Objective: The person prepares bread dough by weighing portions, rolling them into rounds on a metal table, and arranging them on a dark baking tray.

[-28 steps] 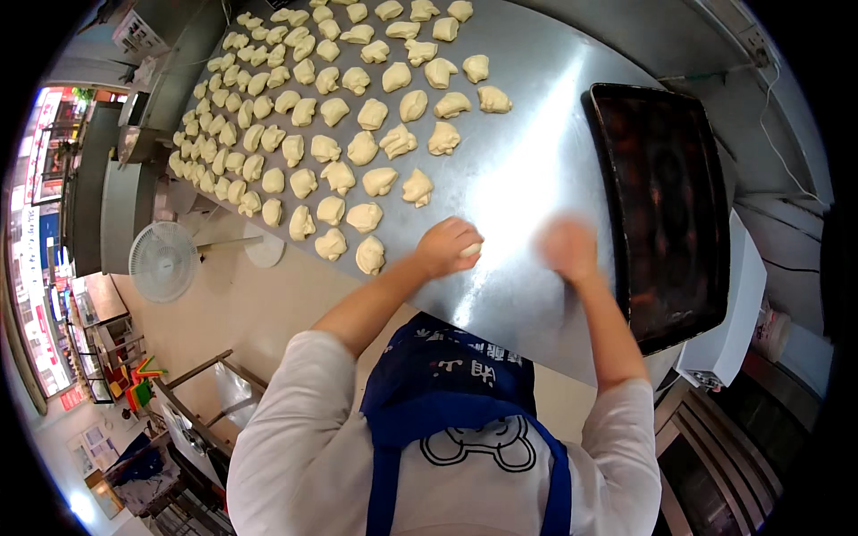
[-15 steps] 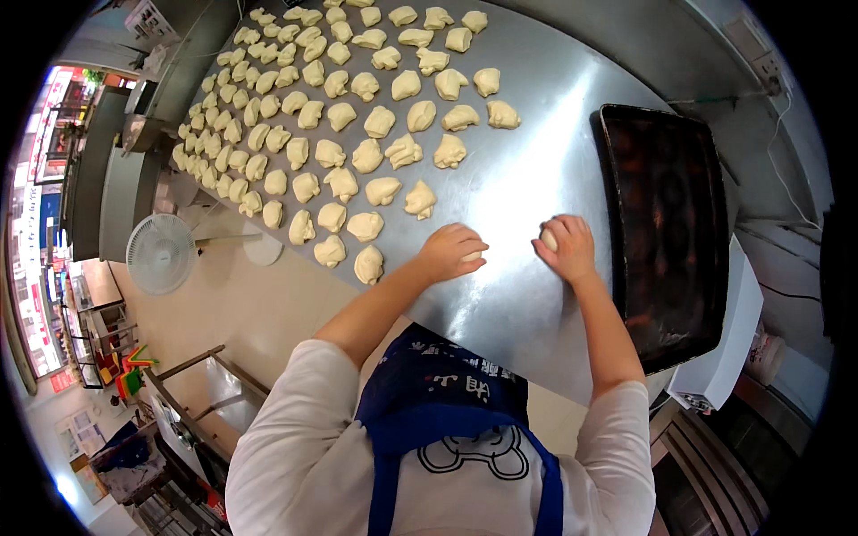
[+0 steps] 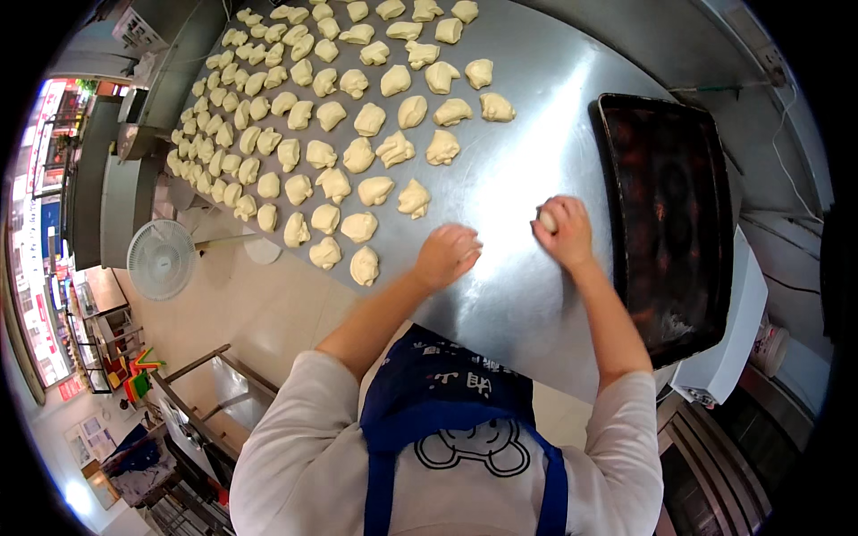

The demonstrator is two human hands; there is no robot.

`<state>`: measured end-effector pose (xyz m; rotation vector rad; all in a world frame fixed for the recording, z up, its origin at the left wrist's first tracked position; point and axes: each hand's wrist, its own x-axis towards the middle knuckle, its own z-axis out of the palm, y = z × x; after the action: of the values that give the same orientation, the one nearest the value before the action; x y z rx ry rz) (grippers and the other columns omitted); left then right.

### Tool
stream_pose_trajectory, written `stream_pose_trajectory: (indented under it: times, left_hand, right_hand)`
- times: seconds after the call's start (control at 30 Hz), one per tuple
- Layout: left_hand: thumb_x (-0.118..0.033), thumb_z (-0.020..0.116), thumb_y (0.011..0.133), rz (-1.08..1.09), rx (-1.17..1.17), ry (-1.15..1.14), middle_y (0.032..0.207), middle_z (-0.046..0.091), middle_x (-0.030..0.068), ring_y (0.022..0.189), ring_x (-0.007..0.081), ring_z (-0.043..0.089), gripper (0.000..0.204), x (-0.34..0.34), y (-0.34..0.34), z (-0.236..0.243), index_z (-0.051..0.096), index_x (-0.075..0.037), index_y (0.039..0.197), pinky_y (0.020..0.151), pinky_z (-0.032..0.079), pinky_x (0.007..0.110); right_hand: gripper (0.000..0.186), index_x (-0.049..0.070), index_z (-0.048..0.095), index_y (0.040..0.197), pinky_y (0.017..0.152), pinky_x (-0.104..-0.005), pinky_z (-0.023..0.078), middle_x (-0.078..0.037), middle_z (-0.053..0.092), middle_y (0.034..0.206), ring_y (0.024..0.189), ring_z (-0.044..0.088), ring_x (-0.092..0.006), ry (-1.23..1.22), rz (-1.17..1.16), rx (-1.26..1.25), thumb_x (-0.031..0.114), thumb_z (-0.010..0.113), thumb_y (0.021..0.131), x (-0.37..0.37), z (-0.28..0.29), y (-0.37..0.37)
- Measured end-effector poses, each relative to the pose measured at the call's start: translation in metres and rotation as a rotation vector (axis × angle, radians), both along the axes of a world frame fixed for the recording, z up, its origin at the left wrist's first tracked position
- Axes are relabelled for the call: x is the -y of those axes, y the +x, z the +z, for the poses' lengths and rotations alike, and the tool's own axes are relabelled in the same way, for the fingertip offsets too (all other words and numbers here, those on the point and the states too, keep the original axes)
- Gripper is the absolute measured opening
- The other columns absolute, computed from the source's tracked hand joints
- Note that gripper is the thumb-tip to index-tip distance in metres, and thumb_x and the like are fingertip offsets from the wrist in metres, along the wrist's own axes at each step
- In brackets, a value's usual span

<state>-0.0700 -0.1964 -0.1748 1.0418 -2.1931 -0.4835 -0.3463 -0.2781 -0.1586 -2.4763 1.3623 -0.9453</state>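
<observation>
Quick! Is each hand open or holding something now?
Left hand: curled, can't tell what's inside.
Right hand: closed around dough.

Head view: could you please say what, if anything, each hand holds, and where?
The right hand cups a dough ball around its right side; whether the left hand holds anything cannot be told.

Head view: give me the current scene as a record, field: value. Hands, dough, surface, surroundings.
left_hand: left hand curled over the table; whether it holds dough can't be told
right_hand: right hand curled around a dough ball
dough: many pale, uneven dough pieces in rough rows, left of the right hand
surface: shiny metal table
tray: dark rectangular tray, right of the right hand
fan: white fan, left of the table
</observation>
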Motion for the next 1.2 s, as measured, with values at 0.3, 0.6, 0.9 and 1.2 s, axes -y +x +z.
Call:
stream_pose_trajectory:
  times: [0.3,0.6,0.9,1.2]
  left_hand:
    - [-0.045,0.086,0.072,0.079,0.226,0.056,0.086,0.068,0.0032,0.088,0.0286,0.065,0.037,0.064,-0.018,0.004,0.071,-0.015,0.085,0.084,0.049,0.043]
    - [-0.015,0.083,0.078,0.367,-0.005,0.157,0.115,0.067,0.0152,0.111,0.0364,0.061,0.043,-0.008,-0.020,0.008,0.066,-0.009,0.117,0.095,0.050,0.047]
    - [-0.027,0.082,0.076,0.014,0.018,0.121,0.110,0.068,0.0089,0.107,0.0332,0.062,0.038,-0.106,0.053,0.020,0.067,-0.011,0.107,0.096,0.047,0.053]
    - [-0.039,0.084,0.073,-0.075,0.172,-0.073,0.091,0.066,-0.0001,0.087,0.0252,0.063,0.031,0.031,-0.002,-0.002,0.069,-0.016,0.087,0.082,0.050,0.044]
  right_hand:
    - [0.036,0.014,0.066,0.085,0.083,-0.0435,0.050,-0.004,0.062,0.088,0.089,0.062,-0.0275,-0.014,0.144,-0.174,0.040,0.086,0.071,0.059,0.005,0.031]
    - [0.059,0.015,0.062,0.134,0.101,-0.0488,0.046,-0.013,0.063,0.124,0.119,0.054,-0.0380,0.154,-0.365,0.086,0.023,0.082,0.079,-0.003,-0.012,0.044]
    - [0.022,0.010,0.065,0.094,0.091,-0.0454,0.049,-0.014,0.066,0.104,0.105,0.061,-0.0327,0.207,-0.297,0.146,0.014,0.073,0.074,-0.201,0.031,0.007]
    - [0.025,0.014,0.062,0.071,0.076,-0.0438,0.047,-0.004,0.060,0.082,0.080,0.058,-0.0259,-0.104,-0.046,-0.071,0.031,0.080,0.069,-0.047,0.013,0.007]
